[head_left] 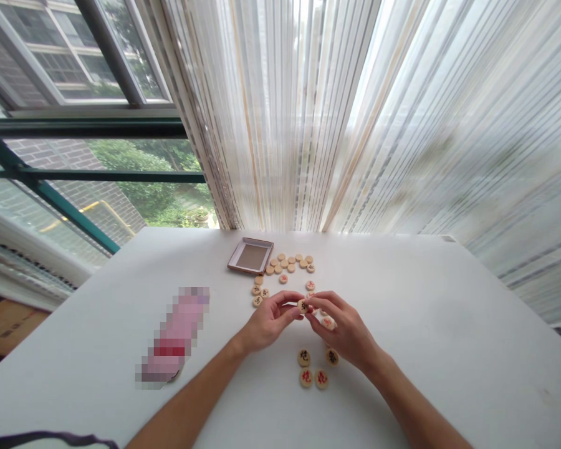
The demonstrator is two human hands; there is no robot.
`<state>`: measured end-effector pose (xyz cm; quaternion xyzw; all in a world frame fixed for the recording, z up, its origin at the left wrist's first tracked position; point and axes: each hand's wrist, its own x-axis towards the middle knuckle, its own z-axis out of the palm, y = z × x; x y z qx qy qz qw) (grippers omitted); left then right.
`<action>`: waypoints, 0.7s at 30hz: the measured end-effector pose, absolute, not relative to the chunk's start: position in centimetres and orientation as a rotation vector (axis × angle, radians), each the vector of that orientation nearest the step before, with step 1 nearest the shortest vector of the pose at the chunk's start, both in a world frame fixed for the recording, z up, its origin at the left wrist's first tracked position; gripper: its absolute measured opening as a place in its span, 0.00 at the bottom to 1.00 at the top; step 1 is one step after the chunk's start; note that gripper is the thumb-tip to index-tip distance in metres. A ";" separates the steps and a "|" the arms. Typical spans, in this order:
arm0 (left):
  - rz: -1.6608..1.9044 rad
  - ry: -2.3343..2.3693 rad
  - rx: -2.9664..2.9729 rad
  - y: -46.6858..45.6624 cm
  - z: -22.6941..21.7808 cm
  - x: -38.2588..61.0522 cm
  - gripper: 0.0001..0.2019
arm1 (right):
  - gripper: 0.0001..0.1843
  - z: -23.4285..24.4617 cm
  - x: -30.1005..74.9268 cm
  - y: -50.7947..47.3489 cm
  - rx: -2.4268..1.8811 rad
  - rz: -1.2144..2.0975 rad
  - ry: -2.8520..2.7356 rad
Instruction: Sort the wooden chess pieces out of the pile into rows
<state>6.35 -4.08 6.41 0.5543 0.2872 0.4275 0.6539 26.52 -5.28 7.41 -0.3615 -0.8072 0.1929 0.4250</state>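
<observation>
Above the middle of the white table, my left hand (272, 319) and my right hand (343, 324) meet around a xiangqi piece (302, 306) with a black character. The fingertips of both hands pinch it. Below the hands lie a black-marked piece (303, 357) and two red-marked pieces, one of them a red piece (321, 379). A dark-marked piece (331, 357) is under my right wrist side. Red-marked pieces such as this one (310, 285) sit just beyond the fingers, some partly hidden. Several black-marked pieces (256, 290) lie beyond my left hand.
An open shallow box (251, 255) stands at the table's far side. Beside it are several blank-faced pieces (284, 264). A pixelated pink object (175, 333) lies on the left of the white table (449, 312). Striped curtains (285, 125) and a window border the far edge.
</observation>
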 end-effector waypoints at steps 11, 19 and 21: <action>0.930 0.687 1.238 -4.1 6.3 6.5 0.19 | 0.14 7.6 26.1 -5.5 -0.941 0.499 -2.005; 0.896 0.694 1.223 -4.1 5.5 6.4 0.18 | 0.12 7.3 25.9 -5.5 -0.974 0.503 -1.999; 0.900 0.702 1.227 -4.1 5.4 6.4 0.17 | 0.12 7.4 25.9 -5.5 -0.958 0.510 -2.009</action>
